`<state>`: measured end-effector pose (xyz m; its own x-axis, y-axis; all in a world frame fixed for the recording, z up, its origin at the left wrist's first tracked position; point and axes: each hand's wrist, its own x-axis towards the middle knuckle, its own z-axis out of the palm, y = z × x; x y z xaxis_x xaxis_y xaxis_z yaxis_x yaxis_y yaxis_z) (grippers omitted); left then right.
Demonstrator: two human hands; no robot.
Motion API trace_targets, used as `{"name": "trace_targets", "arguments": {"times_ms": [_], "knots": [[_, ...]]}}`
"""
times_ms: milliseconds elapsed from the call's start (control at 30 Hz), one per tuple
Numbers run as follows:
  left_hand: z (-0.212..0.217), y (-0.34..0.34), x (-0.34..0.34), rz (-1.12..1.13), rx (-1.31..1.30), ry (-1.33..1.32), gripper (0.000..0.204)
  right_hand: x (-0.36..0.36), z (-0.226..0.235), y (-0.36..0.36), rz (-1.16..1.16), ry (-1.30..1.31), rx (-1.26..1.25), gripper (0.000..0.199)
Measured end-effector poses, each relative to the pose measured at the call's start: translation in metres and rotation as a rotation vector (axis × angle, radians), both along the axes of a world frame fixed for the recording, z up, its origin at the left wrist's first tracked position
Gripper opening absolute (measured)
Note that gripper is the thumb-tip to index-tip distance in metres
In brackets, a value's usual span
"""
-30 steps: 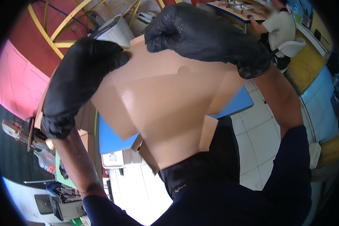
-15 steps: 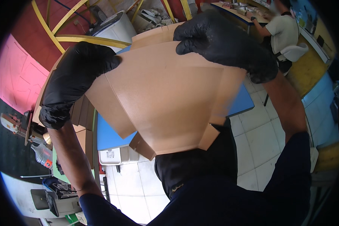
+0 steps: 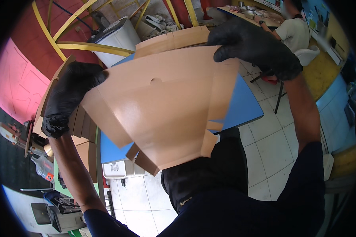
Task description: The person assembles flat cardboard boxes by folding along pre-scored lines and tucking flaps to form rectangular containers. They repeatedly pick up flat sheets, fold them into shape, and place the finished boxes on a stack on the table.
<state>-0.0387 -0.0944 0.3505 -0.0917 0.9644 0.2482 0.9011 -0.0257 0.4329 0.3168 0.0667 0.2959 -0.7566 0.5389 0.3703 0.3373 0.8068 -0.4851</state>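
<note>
A brown cardboard box blank [image 3: 162,106] hangs tilted before me, its panels creased and partly folded. A small notch shows in its upper part, and short flaps stick out at its lower corners. My left hand [image 3: 73,89], black-gloved, is closed on the upper left edge. My right hand [image 3: 251,45], in a matching glove, pinches the upper right corner between thumb and fingers. Behind the top edge another cardboard panel [image 3: 172,40] rises; I cannot tell whether it belongs to the same blank. Some fingertips are hidden behind the board.
Under the board lies a blue tabletop [image 3: 245,106]. Folded cardboard boxes [image 3: 87,156] are stacked at the left on a green table. A yellow metal frame [image 3: 95,47] and a white bin [image 3: 116,41] stand beyond. At the far right a person [image 3: 294,33] sits by another table.
My right hand has moved right, out to the blank's corner, and my left hand has shifted slightly left and down. The blank has tilted, and its notch now shows.
</note>
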Motion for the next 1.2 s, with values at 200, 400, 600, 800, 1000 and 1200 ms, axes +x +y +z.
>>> {"name": "trace_targets", "arguments": {"times_ms": [200, 400, 600, 800, 1000, 1200], "knots": [[-0.017, -0.002, -0.031, -0.107, 0.094, -0.179, 0.032, 0.011, -0.014, -0.004, 0.239, 0.169, 0.092, 0.06], [-0.027, 0.002, -0.06, -0.247, -0.031, -0.544, 0.038, 0.006, -0.025, -0.008, -0.113, 0.349, 0.183, 0.044], [-0.026, -0.006, -0.046, -0.501, -0.089, -0.806, 0.051, 0.001, -0.024, 0.005, -0.167, 0.611, -0.005, 0.023], [-0.038, -0.004, 0.003, -0.163, 0.158, -0.367, 0.032, -0.006, -0.026, 0.001, -0.155, 0.569, 0.052, 0.021], [-0.038, -0.004, 0.001, 0.094, 0.207, -0.502, 0.034, 0.056, -0.041, 0.027, 0.085, 0.532, -0.109, 0.037], [-0.047, 0.004, -0.005, 0.042, 0.177, -0.565, 0.037, 0.03, -0.067, 0.063, -0.036, 0.386, 0.44, 0.043]]}}
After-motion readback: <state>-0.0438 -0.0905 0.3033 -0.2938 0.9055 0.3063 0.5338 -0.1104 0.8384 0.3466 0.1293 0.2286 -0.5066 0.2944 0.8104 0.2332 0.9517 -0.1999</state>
